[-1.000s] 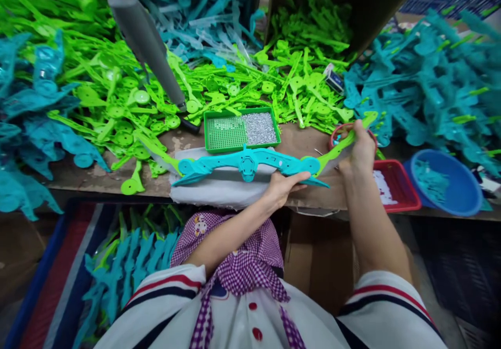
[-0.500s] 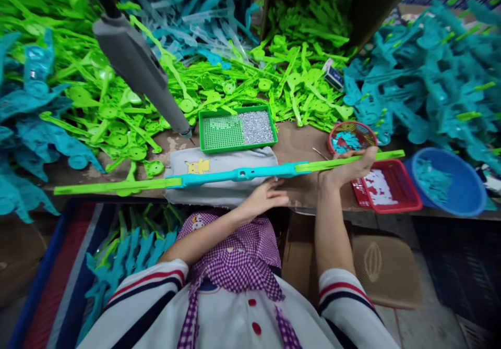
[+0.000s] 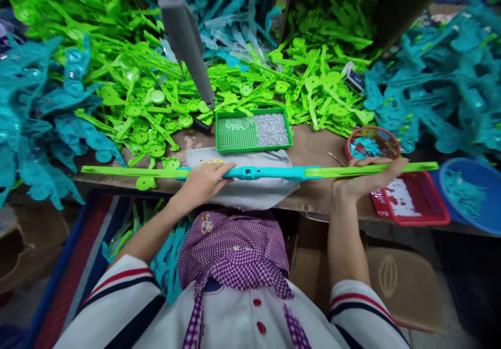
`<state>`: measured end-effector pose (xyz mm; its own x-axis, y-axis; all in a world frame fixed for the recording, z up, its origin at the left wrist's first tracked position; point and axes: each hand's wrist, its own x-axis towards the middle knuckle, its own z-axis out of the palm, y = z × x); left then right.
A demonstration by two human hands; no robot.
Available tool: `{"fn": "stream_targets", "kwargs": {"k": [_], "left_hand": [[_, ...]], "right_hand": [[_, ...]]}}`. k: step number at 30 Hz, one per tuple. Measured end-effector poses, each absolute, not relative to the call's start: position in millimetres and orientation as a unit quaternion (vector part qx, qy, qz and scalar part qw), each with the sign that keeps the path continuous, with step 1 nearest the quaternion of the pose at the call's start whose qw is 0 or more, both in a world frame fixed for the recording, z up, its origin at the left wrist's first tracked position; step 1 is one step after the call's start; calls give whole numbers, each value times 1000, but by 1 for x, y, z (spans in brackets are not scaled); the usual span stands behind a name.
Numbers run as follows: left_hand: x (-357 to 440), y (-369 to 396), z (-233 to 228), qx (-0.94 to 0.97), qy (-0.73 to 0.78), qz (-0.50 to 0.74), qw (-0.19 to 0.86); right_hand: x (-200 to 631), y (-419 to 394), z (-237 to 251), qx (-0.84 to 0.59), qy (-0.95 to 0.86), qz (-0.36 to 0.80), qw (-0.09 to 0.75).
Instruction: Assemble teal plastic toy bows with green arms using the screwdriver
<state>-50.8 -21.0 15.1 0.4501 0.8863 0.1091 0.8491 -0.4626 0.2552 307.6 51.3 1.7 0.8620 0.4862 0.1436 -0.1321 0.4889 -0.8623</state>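
**Left hand (image 3: 208, 182) joins right hand (image 3: 362, 182) on the bow (image 3: 270, 173)**

The bow is held across the front of the tray (image 3: 254, 148), nearer the person than it, over the cloth (image 3: 258, 196) on the desk (image 3: 315, 143). A second ago it showed its broad face, its arms angled up; half a second ago it was edge-on and the left hand lay loose beneath its middle. Now the left hand is on it too, left of the tray's front. This likely means steadier control from both sides for the work in hand.

The left fingers wrap the blue middle near its left joint. The right fingers clasp the right green arm, to the right of the tray; their tips lie partly out of sight, so how tight they are I cannot tell.

The bow appears as a long, thin, almost straight bar: a turquoise-blue centre between two bright green arms that run well past the tray on either side. A small dark hole shows in its upper edge, just below the tray in view. Pale grooves run along both arms. The blue swells slightly near the right joint; the left joint is partly covered by the hand. The broad face is turned out of view.
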Motion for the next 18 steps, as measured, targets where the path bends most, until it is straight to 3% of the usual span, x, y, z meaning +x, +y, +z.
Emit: {"fn": "stream_targets", "kwargs": {"k": [4, 9, 13, 14, 18], "left_hand": [[-55, -9, 12, 854, 512, 81, 54], [-62, -3, 6, 847, 516, 102, 80], [-75, 12, 22, 817, 547, 150, 103], [-77, 17, 28, 807, 558, 164, 102], [-79, 29, 48, 772, 589, 217, 103]], "right_hand": [[306, 62, -4, -471, -217, 256, 816], [326, 41, -27, -552, -280, 352, 702], [308, -14, -30, -649, -362, 181, 644], [293, -26, -29, -669, -400, 143, 610], [201, -36, -29, -529, -703, 325, 347]]}}
